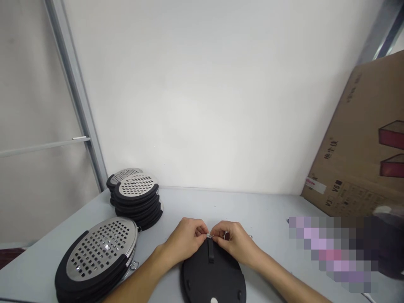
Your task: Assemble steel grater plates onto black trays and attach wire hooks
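A black oval plate (217, 277) lies on the table in front of me, at the bottom centre. A short black tab (211, 252) runs down from its upper edge, where a small shiny metal piece (209, 235) shows. My left hand (188, 237) pinches this metal piece from the left. From the right, my right hand (232, 240) also closes thumb and forefinger on it. My fingertips hide most of the metal piece, so its exact shape cannot be made out. A small white spot shows near the plate's bottom edge.
Oval perforated metal plates with black rims form a stack (97, 252) at left front, metal rings beside it. More stacks (139, 198) stand behind, near the white wall (221, 97). A large cardboard box (356, 139) leans at right, beside a pixelated patch.
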Available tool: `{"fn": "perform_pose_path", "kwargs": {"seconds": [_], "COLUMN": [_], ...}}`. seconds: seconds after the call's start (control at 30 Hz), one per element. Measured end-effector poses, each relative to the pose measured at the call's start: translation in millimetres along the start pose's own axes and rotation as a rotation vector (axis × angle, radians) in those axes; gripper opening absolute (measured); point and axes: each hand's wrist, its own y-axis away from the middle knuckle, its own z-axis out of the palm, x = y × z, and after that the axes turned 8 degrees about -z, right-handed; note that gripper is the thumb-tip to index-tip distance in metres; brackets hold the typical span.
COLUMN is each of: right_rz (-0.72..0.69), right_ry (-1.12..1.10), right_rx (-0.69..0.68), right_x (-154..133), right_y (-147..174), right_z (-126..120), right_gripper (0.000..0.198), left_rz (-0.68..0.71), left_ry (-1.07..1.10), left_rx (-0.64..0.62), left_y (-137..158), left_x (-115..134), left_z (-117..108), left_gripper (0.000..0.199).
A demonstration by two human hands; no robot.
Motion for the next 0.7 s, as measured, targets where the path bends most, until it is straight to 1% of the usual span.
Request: {"fn": "perform_pose_path", "kwargs": {"seconds": [0.23,0.7], "right_rz": [-0.019,-0.066], "right_ry": [0.025,0.078], "right_rx": [-0.003,0.018], "right_x": [-0.8,-0.2], "right_y": [1.4,2.2], "right_z": [-1.2,-0.8], "right_gripper": [0.022,0.024], "left_rz": [0.012,0.014], "left_ry": [-0.039,-0.039], "left_rx": [0.033,0.040], "left_y": [3.2,3.1], "left_x": [4.5,7.6], "left_z": [-1.4,-0.6], "left_gripper": [0.018,0.020]}}
